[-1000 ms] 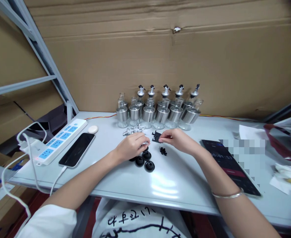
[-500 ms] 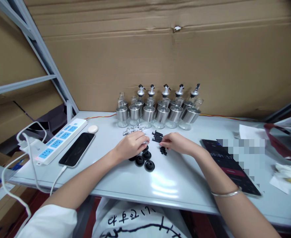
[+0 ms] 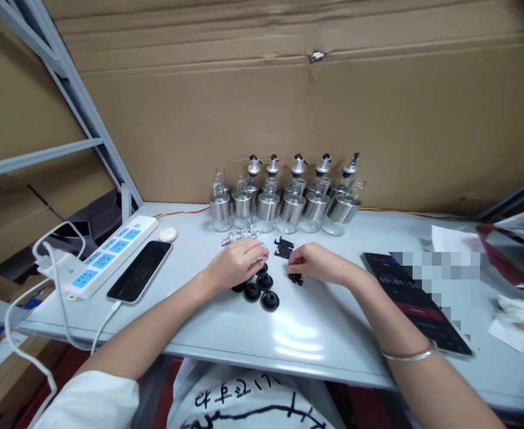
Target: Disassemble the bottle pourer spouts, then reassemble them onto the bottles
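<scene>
My left hand (image 3: 240, 262) is closed, its fingertips around a silver pourer spout (image 3: 264, 258) that is mostly covered. Beyond it lie several more silver spouts (image 3: 239, 235). Black round stoppers (image 3: 270, 300) rest in a group below my left hand, some partly under it. My right hand (image 3: 313, 262) is pinched down over a small pile of tiny black pieces (image 3: 296, 278); whether one is between the fingertips is hidden. Just left of those fingers lie black thin sticks with bent ends (image 3: 284, 246).
Glass bottles with steel sleeves (image 3: 293, 208) stand in rows at the back, those behind topped with pourers (image 3: 298, 164). On the left are a power strip (image 3: 114, 256), a phone (image 3: 140, 271) and a round white object (image 3: 168, 235). A tablet (image 3: 416, 304) lies right.
My right hand has shifted slightly down from beside the black sticks onto the tiny black pieces. My left hand stays in place with the silver spout.
</scene>
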Action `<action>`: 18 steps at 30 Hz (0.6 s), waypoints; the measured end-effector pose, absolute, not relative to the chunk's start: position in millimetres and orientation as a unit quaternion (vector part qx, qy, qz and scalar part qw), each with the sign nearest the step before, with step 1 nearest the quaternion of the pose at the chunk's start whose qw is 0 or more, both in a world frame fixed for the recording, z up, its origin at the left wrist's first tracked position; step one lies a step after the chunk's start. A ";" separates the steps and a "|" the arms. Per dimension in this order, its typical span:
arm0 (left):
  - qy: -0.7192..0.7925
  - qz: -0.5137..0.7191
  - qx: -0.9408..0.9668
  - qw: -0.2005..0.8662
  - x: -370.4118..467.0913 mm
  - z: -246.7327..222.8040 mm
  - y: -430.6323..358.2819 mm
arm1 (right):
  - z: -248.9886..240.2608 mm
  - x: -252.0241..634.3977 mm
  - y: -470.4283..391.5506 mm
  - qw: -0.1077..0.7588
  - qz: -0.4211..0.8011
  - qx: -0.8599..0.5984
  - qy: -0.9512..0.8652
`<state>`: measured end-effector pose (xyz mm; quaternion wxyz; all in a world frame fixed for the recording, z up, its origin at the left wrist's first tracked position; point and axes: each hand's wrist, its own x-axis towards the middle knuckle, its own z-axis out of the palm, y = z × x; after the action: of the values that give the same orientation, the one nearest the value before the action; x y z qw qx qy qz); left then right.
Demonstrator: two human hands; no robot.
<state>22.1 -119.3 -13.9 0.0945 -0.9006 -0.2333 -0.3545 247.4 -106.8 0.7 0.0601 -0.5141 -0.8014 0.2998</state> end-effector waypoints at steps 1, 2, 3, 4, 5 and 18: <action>-0.234 -0.353 -0.901 0.091 22.0 -14.2 -119.1 | 1.1 247.5 -107.1 0.059 0.303 -0.515 -0.800; -0.234 -0.352 -0.902 0.088 22.0 -14.4 -118.9 | 1.6 248.1 -107.4 0.058 0.307 -0.518 -0.796; -0.234 -0.350 -0.903 0.086 21.9 -14.4 -118.7 | 2.1 248.8 -107.6 0.056 0.312 -0.522 -0.791; -0.234 -0.350 -0.903 0.084 21.9 -14.3 -118.6 | 2.7 249.6 -107.9 0.055 0.319 -0.526 -0.786; -0.234 -0.351 -0.903 0.084 21.9 -14.2 -118.6 | 3.2 250.3 -108.3 0.054 0.327 -0.529 -0.781; -0.237 -0.345 -0.905 0.074 21.5 -13.8 -119.4 | 7.5 254.2 -110.1 0.043 0.381 -0.524 -0.760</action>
<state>21.5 -119.4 -13.8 0.0738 -0.9051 -0.2367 -0.3453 254.2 -110.1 7.5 0.0435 -0.5245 -0.7602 0.3810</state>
